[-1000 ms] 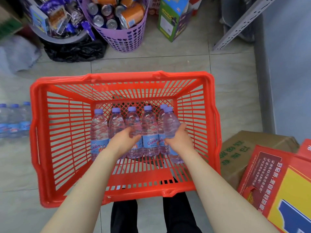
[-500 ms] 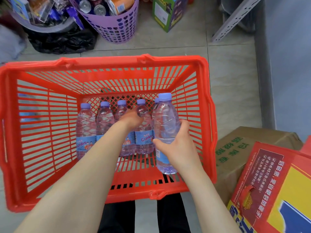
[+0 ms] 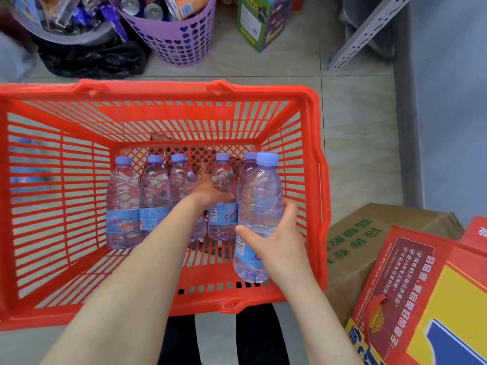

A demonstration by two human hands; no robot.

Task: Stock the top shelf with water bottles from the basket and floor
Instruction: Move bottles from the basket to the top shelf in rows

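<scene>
A red slatted plastic basket (image 3: 313,164) sits on the pale tiled floor (image 3: 355,143); five clear plastic water bottles with lilac caps and blue labels (image 3: 123,201) lie side by side inside it, caps pointing away from the person; the right hand (image 3: 280,243) grips a sixth such bottle (image 3: 261,201) at the row's right end; the left hand (image 3: 210,193) rests on the fourth bottle (image 3: 223,222), fingers hidden; a brown cardboard box (image 3: 369,233) stands just beside the basket.

Tiled floor (image 3: 355,143) — red basket (image 3: 158,92), cardboard box (image 3: 369,233)
</scene>
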